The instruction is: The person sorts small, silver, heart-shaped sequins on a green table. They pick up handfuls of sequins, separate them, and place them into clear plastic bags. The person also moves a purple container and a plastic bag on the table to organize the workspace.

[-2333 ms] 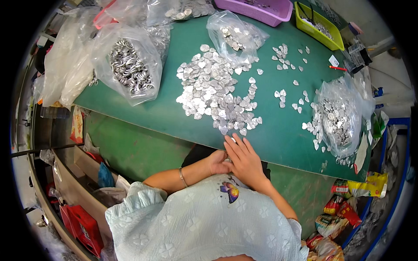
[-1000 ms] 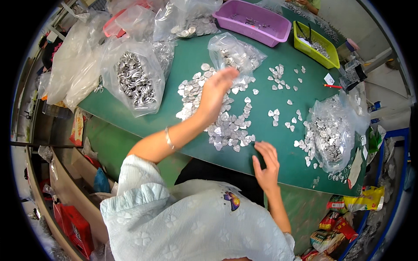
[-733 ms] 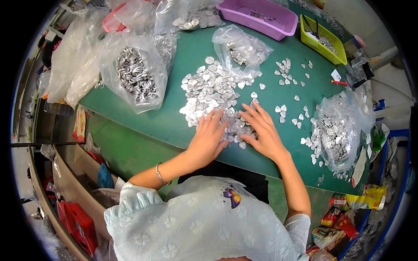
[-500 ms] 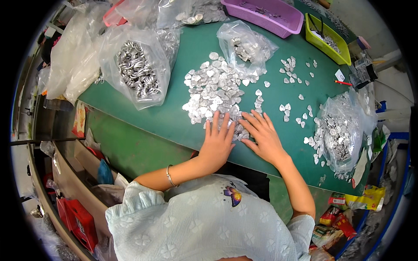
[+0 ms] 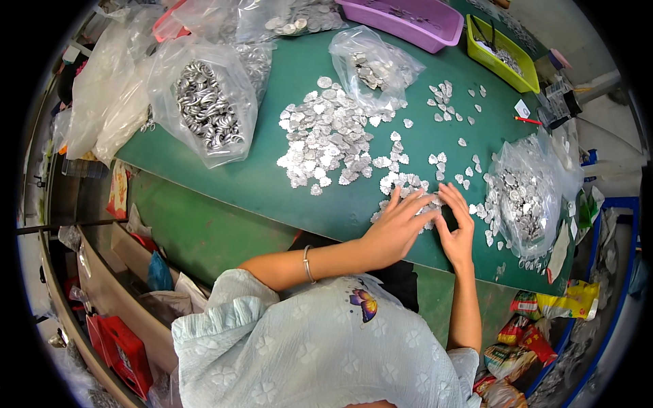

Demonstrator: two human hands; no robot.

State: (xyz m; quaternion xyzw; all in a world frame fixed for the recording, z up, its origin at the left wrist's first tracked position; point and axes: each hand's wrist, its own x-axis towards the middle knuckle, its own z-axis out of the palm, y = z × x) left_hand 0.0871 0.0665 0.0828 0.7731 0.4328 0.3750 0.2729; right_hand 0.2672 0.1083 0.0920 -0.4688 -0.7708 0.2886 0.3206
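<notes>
Many small flat silver metal pieces with scalloped edges form a main pile (image 5: 323,146) on the green table. A smaller cluster of the same pieces (image 5: 403,182) lies to its right, near the front edge. Over that cluster, my left hand (image 5: 394,231) is spread, its fingers pointing right and covering some pieces. My right hand (image 5: 457,234) stands at the cluster's right side, thumb apart from the fingers, its fingertips close to those of my left. No piece shows in either hand, though what lies under the fingers is hidden.
A clear bag of silver rings (image 5: 207,112) lies left of the pile. Another bag of pieces (image 5: 374,71) sits behind it, and a full bag (image 5: 524,197) at right. Purple (image 5: 408,24) and yellow-green baskets (image 5: 503,61) stand at the back. Loose pieces (image 5: 442,102) lie scattered right of centre.
Both hands have moved right from the front of the main pile, and a cluster of pieces now lies apart from it, under them. My hands have come closer together.
</notes>
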